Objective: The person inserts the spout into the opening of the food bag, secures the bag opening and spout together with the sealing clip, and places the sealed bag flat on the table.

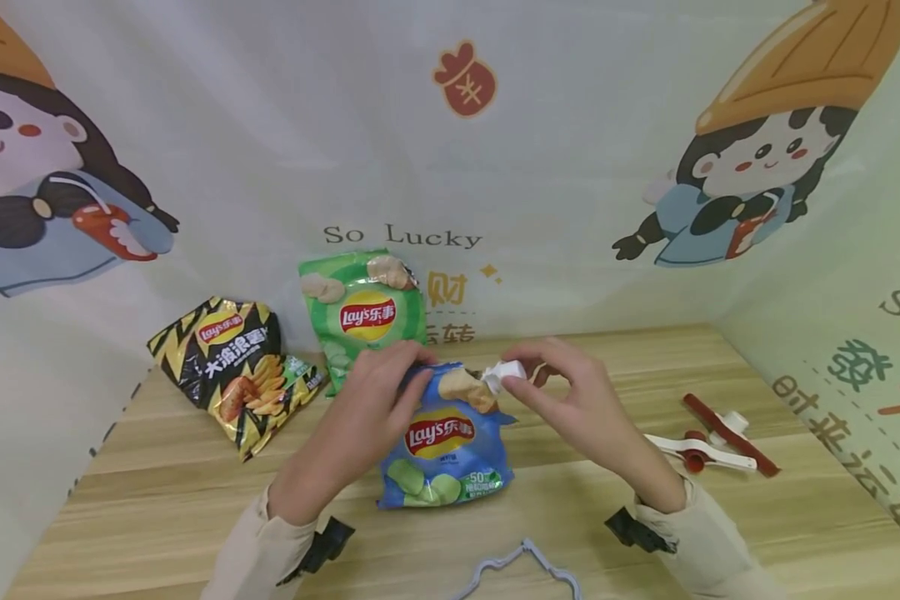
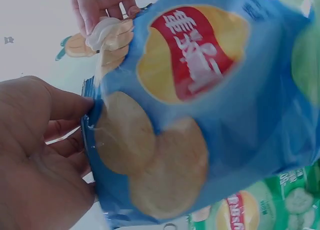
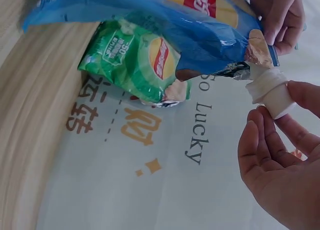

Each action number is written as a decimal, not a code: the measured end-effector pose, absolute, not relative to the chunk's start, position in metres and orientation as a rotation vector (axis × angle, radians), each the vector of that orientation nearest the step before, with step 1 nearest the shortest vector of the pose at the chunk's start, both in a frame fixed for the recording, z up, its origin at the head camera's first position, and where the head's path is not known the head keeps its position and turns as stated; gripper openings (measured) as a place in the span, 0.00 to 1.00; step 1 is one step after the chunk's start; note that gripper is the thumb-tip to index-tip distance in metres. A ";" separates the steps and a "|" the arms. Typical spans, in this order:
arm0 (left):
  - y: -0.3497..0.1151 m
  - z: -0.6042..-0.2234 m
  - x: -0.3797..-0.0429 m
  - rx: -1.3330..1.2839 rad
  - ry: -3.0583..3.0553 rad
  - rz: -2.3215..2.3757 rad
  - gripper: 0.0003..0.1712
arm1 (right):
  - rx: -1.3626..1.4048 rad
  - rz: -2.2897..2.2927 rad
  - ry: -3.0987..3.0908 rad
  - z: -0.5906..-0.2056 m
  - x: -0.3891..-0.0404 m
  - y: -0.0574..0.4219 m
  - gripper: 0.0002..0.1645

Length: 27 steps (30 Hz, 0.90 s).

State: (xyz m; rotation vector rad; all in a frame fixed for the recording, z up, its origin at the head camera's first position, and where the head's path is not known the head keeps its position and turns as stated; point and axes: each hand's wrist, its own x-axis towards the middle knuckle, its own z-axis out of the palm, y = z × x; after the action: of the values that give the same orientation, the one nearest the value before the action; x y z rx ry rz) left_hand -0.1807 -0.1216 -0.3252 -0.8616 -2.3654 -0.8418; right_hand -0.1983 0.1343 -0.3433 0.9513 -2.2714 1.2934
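Tbl (image 1: 150,525) | L hand (image 1: 363,408) pinches blue bag (image 1: 450,458), contents hidden | R hand (image 1: 581,392) pinches wht cap (image 1: 506,375)

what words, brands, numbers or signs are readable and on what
"Lay's乐事": shiny blue plastic bag, shiny green plastic bag, shiny black-and-yellow plastic bag
"大波浪薯": black-and-yellow bag
"-50": blue bag
"So Lucky", "财", "运转": white printed backdrop
"So", "發", "时来运转": backdrop's right side
Sign on red printed pouch: unclear
Bags' finer print: too small
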 end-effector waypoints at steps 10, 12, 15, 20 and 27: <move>-0.121 -0.321 -0.177 -0.878 -2.389 -0.748 0.03 | 0.988 1.287 -2.300 -0.342 -0.193 0.130 0.13; -0.121 -0.321 -0.176 -0.888 -2.411 -0.716 0.05 | 0.979 1.285 -2.311 -0.343 -0.192 0.130 0.13; -0.119 -0.322 -0.175 -0.907 -2.467 -0.635 0.11 | 0.975 1.267 -2.324 -0.344 -0.192 0.130 0.13; -0.115 -0.324 -0.171 -0.926 -2.518 -0.513 0.21 | 0.978 1.249 -2.341 -0.346 -0.190 0.124 0.12; -0.108 -0.330 -0.170 -0.941 -2.541 -0.451 0.25 | 0.929 1.315 -2.383 -0.352 -0.185 0.115 0.08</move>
State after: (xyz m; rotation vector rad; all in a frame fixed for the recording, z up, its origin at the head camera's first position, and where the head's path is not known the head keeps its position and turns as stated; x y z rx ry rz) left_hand -0.1696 -0.1079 -0.3297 -0.9415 -2.5414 -0.4514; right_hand -0.1853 0.1148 -0.3523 0.9289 -2.3830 1.3154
